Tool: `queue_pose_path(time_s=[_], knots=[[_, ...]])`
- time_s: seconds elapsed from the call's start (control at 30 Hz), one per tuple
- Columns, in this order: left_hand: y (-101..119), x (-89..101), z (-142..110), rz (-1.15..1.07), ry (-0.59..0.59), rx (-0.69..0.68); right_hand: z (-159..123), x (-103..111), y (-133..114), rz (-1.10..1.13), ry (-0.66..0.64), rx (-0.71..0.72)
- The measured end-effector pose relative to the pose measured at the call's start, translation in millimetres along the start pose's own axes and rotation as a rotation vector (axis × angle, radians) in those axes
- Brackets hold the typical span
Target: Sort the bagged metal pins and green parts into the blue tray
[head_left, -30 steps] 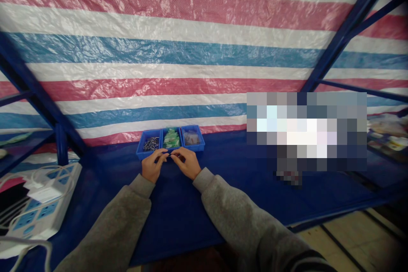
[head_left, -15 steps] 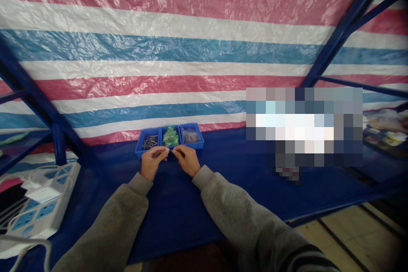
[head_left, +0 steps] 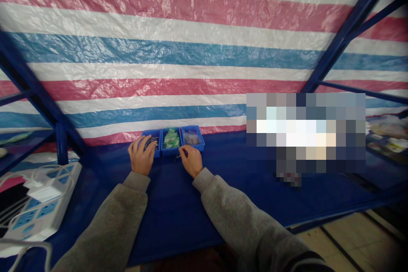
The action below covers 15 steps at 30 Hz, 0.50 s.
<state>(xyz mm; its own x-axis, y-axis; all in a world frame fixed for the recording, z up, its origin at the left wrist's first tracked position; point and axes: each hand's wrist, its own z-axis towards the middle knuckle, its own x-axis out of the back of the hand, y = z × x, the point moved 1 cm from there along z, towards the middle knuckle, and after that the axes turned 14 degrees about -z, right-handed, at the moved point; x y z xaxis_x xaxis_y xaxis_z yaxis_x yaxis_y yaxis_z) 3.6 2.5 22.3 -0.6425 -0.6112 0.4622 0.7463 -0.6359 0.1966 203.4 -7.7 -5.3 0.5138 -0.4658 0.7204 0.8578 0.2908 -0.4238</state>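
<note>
My left hand [head_left: 141,155] is over the front left part of the left blue bin [head_left: 157,153], its fingers spread. Small dark and silvery metal pieces [head_left: 154,141] lie in that bin, partly hidden by the fingers. My right hand [head_left: 191,160] is closed in a pinch just in front of the bins. From its fingertips a thin, dark, pin-like piece [head_left: 176,157] points down to the left; its exact kind is too small to make out. The middle bin holds green and whitish small packets [head_left: 171,138]. In the right bin lie greyish translucent pieces [head_left: 191,138].
The bins stand at the back of a blue table [head_left: 178,212], before a striped plastic sheet [head_left: 178,89]. White power strips [head_left: 47,216] with cables lie at the left. A blurred-out patch covers the right side. Blue frame posts [head_left: 61,144] rise at both sides.
My hands have parted. The left has moved left and opened over the left bin; the right stays near its place, still pinching the thin piece.
</note>
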Motion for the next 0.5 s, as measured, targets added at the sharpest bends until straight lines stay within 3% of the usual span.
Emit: queue_pose_path(time_s=[0.1,0.2,0.27,0.4,0.5], knots=[[1,-4.2,0,0.034,-0.059,0.064,-2,-1,1,-0.134,-0.149,-0.003],[13,-10.9,-6,-0.079,-0.221,0.029,-3,-2,2,-0.226,-0.242,-0.022],[24,-18.3,-13,-0.134,-0.362,0.020,-3,-1,3,-0.264,-0.245,-0.055],[43,-34.9,-26,-0.033,-0.551,0.079,-2,0,2,-0.294,-0.237,-0.109],[45,-41.0,-30,0.046,-0.636,0.122,-2,-1,2,-0.300,-0.242,-0.107]])
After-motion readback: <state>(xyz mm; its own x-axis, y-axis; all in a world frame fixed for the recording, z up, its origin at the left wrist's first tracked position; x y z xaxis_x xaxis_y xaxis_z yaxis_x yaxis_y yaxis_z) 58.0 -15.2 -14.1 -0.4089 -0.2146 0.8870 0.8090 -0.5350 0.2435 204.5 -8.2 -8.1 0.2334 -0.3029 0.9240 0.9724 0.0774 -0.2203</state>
